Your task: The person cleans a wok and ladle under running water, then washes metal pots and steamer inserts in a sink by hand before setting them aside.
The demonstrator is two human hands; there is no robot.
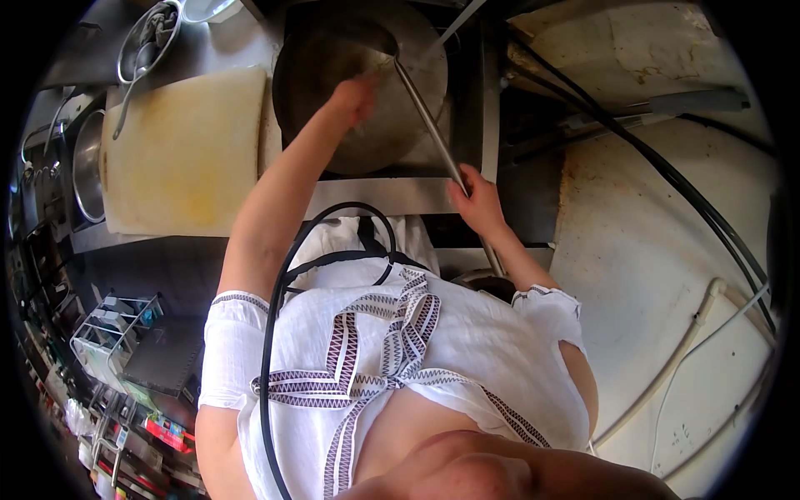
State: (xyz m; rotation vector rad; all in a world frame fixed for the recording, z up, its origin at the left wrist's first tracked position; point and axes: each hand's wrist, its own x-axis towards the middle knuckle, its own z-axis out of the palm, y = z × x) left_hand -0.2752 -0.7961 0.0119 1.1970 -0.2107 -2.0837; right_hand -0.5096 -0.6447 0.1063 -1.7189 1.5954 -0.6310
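Note:
A large round wok (392, 137) with a greyish inside sits on the stove in front of me. My right hand (479, 202) is wrapped round the long metal handle of a ladle (427, 121), which slants from beside my waist up to the wok. The ladle's dark bowl end lies over the far part of the wok. My left hand (354, 100) reaches over the middle of the wok, left of the handle. Its fingers are blurred, and whether it holds anything cannot be made out.
Left of the wok lies a stained yellowish cutting board (183, 154), with a metal bowl (87, 167) beside it. Behind it stands a bowl (150, 37) with a cloth and a spoon-like tool. Black cables (658, 158) hang at right. A wire rack (112, 337) stands lower left.

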